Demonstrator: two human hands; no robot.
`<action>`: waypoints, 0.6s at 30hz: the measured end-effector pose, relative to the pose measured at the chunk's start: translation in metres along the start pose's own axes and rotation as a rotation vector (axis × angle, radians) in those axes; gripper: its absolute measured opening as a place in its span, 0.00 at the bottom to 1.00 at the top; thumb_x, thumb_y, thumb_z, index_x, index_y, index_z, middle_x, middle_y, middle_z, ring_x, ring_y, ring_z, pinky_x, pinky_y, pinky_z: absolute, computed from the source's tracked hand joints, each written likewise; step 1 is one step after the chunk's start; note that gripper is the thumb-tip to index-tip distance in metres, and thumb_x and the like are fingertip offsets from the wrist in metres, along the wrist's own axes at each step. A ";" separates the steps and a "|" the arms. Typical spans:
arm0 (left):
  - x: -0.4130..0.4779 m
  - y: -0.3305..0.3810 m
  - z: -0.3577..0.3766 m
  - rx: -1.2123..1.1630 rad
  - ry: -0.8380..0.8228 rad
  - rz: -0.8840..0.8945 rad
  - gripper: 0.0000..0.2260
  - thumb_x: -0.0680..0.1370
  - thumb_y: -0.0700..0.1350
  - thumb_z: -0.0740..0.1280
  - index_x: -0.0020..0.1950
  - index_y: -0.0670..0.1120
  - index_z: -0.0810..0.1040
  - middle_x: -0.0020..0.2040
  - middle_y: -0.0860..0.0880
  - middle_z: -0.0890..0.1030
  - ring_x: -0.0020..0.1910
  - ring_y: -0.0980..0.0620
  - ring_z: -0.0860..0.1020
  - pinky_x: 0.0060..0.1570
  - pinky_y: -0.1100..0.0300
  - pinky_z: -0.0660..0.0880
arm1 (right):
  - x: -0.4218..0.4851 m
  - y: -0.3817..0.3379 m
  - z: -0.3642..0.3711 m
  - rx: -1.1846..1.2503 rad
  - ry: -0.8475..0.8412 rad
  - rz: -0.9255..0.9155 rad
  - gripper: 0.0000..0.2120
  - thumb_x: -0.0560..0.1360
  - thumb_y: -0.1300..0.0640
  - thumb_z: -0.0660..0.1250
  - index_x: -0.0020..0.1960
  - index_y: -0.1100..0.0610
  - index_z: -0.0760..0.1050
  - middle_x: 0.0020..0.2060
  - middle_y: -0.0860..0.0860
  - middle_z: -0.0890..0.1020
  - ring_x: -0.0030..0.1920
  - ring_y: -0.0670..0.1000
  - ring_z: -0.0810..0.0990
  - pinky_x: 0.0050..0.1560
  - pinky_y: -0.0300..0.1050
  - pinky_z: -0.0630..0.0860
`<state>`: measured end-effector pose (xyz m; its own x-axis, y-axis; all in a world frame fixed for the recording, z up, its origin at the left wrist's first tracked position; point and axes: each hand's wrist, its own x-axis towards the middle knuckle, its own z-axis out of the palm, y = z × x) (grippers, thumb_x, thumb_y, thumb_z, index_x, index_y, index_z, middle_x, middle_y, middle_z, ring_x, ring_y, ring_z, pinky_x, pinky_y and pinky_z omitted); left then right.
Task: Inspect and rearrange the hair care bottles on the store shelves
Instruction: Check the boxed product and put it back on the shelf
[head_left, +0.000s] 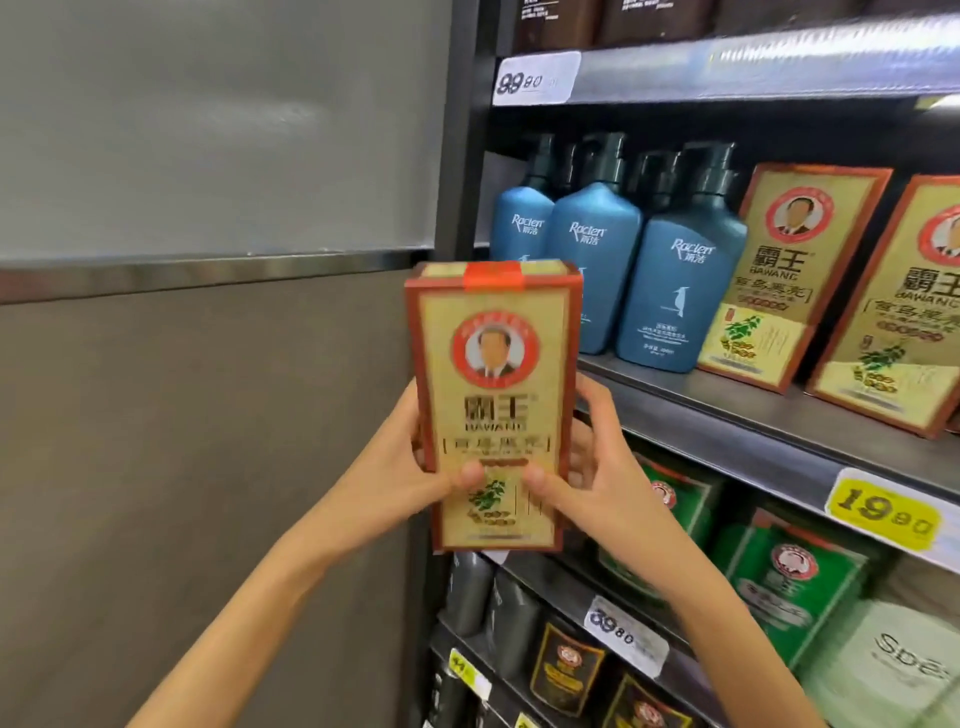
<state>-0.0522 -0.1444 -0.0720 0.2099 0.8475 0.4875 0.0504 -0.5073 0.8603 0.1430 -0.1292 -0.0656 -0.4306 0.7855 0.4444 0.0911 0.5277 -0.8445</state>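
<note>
The left hand (396, 467) and right hand (589, 467) each grip a side of a red-and-gold Bawang box (493, 384), thumbs pressed on its front, holding it upright in the air before the rack's left end. Behind it, on the middle shelf (727, 410), stand blue Raclen pump bottles (680, 296), with matching Bawang boxes (779, 280) just beside them.

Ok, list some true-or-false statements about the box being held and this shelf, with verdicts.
1. The left hand and right hand both grip the Bawang box. True.
2. Blue Raclen pump bottles stand on the shelf, left of the shelved Bawang boxes. True.
3. The held box rests on that shelf. False: it is held upright in the air, in front of it.
4. The yellow price tag reads 99.80. False: the yellow price tag reads 19.80.
</note>
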 end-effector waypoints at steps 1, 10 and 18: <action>0.000 0.006 0.001 -0.010 0.030 -0.039 0.31 0.62 0.60 0.75 0.61 0.51 0.70 0.54 0.58 0.82 0.51 0.59 0.81 0.43 0.69 0.77 | 0.002 -0.006 0.000 0.046 0.003 0.058 0.29 0.66 0.47 0.74 0.62 0.41 0.63 0.52 0.45 0.84 0.52 0.46 0.83 0.47 0.39 0.80; -0.014 0.043 -0.013 -0.364 -0.173 -0.426 0.10 0.69 0.56 0.69 0.47 0.54 0.84 0.51 0.49 0.84 0.48 0.52 0.83 0.39 0.61 0.79 | 0.016 -0.039 0.000 0.275 -0.135 0.379 0.15 0.71 0.47 0.68 0.49 0.56 0.83 0.52 0.56 0.84 0.55 0.57 0.82 0.64 0.59 0.73; 0.015 0.047 0.038 -0.215 -0.077 -0.132 0.24 0.71 0.56 0.68 0.65 0.54 0.69 0.56 0.55 0.81 0.53 0.55 0.81 0.44 0.65 0.78 | -0.019 -0.048 -0.022 0.179 0.340 0.070 0.21 0.70 0.48 0.70 0.59 0.54 0.71 0.46 0.52 0.85 0.44 0.50 0.85 0.40 0.40 0.80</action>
<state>-0.0093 -0.1617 -0.0303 0.2894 0.8855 0.3634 -0.1250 -0.3414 0.9316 0.1667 -0.1625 -0.0274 -0.1037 0.8960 0.4319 -0.0613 0.4276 -0.9019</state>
